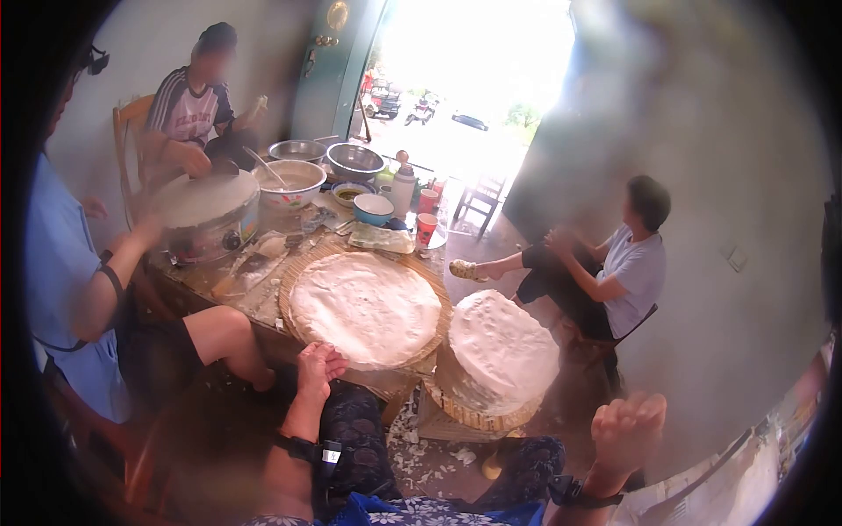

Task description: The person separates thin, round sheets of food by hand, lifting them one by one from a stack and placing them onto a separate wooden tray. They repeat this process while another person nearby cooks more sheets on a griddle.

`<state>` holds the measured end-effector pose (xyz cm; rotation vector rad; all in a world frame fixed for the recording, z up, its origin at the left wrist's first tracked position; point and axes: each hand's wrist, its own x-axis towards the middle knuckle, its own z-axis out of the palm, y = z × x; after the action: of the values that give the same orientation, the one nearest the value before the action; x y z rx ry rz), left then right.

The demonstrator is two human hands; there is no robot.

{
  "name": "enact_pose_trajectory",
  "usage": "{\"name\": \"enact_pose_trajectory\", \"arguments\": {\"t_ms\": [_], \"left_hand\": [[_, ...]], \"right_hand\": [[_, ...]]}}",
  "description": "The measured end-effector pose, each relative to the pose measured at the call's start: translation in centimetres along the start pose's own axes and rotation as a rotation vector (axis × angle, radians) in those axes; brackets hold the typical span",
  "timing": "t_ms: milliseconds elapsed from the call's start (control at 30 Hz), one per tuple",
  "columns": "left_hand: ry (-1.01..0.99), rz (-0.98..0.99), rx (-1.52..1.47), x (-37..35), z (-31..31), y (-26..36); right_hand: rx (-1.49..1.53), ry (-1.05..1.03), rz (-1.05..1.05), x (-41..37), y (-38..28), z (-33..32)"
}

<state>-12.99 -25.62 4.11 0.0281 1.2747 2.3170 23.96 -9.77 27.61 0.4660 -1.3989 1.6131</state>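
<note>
A thin, pale round flatbread [367, 309] lies over a round woven mat [285, 302] on the table in front of me. My left hand [321, 365] is at its near left edge, fingers pinched together on the rim. To the right of the mat, a tall stack of similar flatbreads [503, 355] rests on another woven mat [491, 417]. My right hand [626, 427] is raised in the air to the right of that stack, its fingers curled in and nothing showing in them; it is slightly blurred.
A person at the left reaches to a round griddle [206, 206], with another seated behind it. Bowls [292, 182], a bottle [402, 191] and red cups [426, 230] crowd the table's far side. Another person [627, 272] sits at the right. White scraps [430, 465] litter the floor.
</note>
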Motion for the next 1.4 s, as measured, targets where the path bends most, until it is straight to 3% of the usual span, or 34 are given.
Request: {"name": "enact_pose_trajectory", "arguments": {"t_ms": [433, 533, 800, 900, 1067, 1400], "left_hand": [[-0.035, 0.010, 0.004, 0.8, -0.8, -0.8], [0.082, -0.047, 0.038, 0.5, 0.1, -0.3], [0.025, -0.057, 0.072, 1.7, -1.1, -1.0], [0.033, -0.044, 0.091, 1.7, -1.1, -1.1], [0.059, -0.048, 0.113, 1.2, -0.7, -1.0], [0.090, -0.007, 0.108, -0.1, -0.2, -0.2]], "right_hand": [[-0.042, 0.003, 0.005, 0.1, 0.3, 1.7], [-0.018, -0.052, 0.012, 0.2, 0.1, 1.1], [0.044, -0.066, 0.021, 0.1, 0.9, 0.8], [-0.043, 0.050, 0.155, 1.0, 1.5, 1.7], [-0.349, 0.017, 0.356, 6.3, 3.7, 2.3], [-0.529, 0.024, 0.341, 14.5, 7.4, 2.9]]}}
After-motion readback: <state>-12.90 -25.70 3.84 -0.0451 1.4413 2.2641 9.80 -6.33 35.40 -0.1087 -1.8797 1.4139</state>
